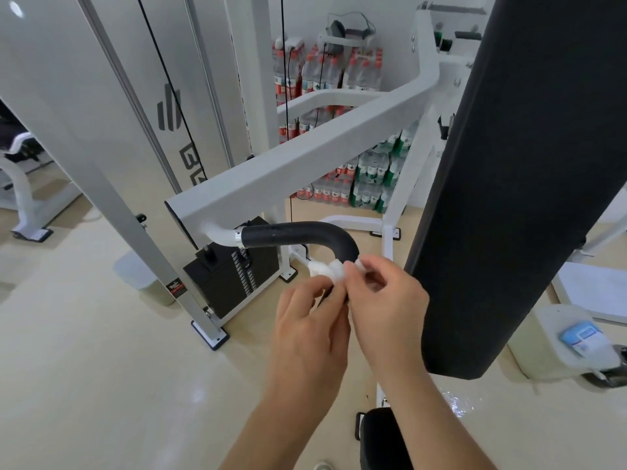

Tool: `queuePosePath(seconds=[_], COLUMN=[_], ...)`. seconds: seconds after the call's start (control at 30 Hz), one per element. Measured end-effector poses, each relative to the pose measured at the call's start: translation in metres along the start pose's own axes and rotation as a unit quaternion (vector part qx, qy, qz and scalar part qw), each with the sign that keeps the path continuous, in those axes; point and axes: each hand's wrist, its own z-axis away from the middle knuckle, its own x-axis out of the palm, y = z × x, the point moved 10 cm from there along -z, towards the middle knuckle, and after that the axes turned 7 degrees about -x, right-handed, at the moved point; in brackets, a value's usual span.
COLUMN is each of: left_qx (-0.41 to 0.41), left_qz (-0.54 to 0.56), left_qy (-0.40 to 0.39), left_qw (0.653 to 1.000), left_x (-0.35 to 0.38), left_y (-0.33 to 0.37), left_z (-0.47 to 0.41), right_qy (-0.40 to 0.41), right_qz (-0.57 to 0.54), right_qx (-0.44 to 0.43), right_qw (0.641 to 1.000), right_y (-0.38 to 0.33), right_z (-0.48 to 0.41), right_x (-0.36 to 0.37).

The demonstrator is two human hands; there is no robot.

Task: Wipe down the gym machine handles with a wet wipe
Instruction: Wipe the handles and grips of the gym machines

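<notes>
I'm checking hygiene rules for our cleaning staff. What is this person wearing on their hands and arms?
Nothing visible. The left hand and right hand are bare, with no gloves, rings or watch. The forearms are uncovered up to the frame's edge, with no sleeves or wristbands in view.

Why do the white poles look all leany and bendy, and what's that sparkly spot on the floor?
Head view: the wide-angle lens tilts and bows straight parts like the white post near the edges. Head view: the sparkle is room light glaring off the glossy floor. Head view: the wet wipe looks soft and slightly blurred.
</notes>
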Motion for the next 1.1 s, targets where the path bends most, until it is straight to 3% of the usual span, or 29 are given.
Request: queuePosePath(seconds=[0.07,0.13,0.2,0.27,0.4,0.53,0.7,0.87,1.1], left_qx=[-0.002,-0.056,-0.133,-0.167,-0.162,-0.176,-0.169,-0.172,-0.178], left_qz=[0.025,0.094,0.183,0.196,0.127,0.159,0.161,0.169,0.236], left_qy=[-0.017,-0.023,-0.025,-0.024,-0.037,-0.036,-0.062,-0.099,-0.086], left_qw=[1.0,0.994,0.974,0.966,0.978,0.971,0.97,0.965,0.951], left_x=[-0.001,-0.007,-0.012,-0.013,-0.004,-0.001,0.004,0.006,0.006], left_y=[0.005,-0.004,-0.018,-0.024,-0.022,-0.027,-0.021,-0.026,-0.03], left_z=[-0.002,-0.006,-0.01,-0.016,-0.03,-0.042,-0.036,-0.016,-0.03], right_qy=[0.002,0.007,0.012,0.036,0.046,0.018,-0.039,-0.097,-0.164], right_qz=[0.065,0.08,0.072,0.066,0.053,0.125,0.164,0.274,0.272], right_qx=[-0.064,-0.11,-0.118,-0.109,-0.161,-0.191,-0.189,-0.242,-0.275], right_qw=[0.996,0.991,0.99,0.991,0.984,0.973,0.967,0.926,0.907], right_y=[-0.01,-0.017,-0.015,-0.01,-0.027,-0.031,-0.042,-0.055,-0.07], right_z=[-0.01,-0.001,0.009,0.002,-0.01,0.012,-0.031,-0.024,-0.055], right_x=[0.002,0.004,0.002,-0.004,-0.006,0.0,0.011,0.011,0.054])
